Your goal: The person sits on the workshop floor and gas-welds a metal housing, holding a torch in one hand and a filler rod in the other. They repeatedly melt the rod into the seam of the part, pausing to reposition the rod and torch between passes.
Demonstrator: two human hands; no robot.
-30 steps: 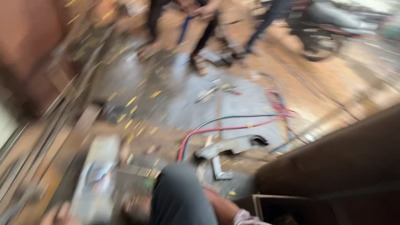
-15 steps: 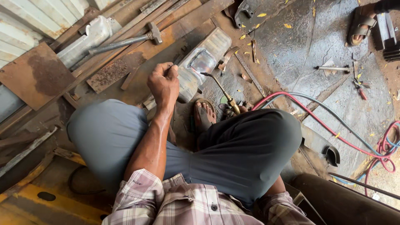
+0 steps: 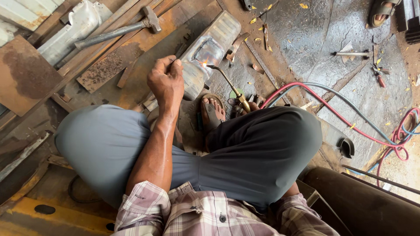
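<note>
Torch (image 3: 227, 85), brass-necked, lay at twelve o'clock from the knees, right hand (image 3: 246, 107) mostly hidden, grip not discernible; flame met dented metal panel (image 3: 205, 54) on the floor. Left hand (image 3: 166, 83) closed on thin rod (image 3: 175, 61), feeding the flame.

A metal workshop floor: a lit brass gas torch (image 3: 227, 85) heats a dented steel panel (image 3: 205, 52), with a sledgehammer (image 3: 116, 30) and rusty scrap plates beside that panel

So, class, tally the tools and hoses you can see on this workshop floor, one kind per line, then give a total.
Hammer: 1
Torch: 1
Red hose: 1
Grey hose: 1
Screwdriver: 1
Total: 5
</note>
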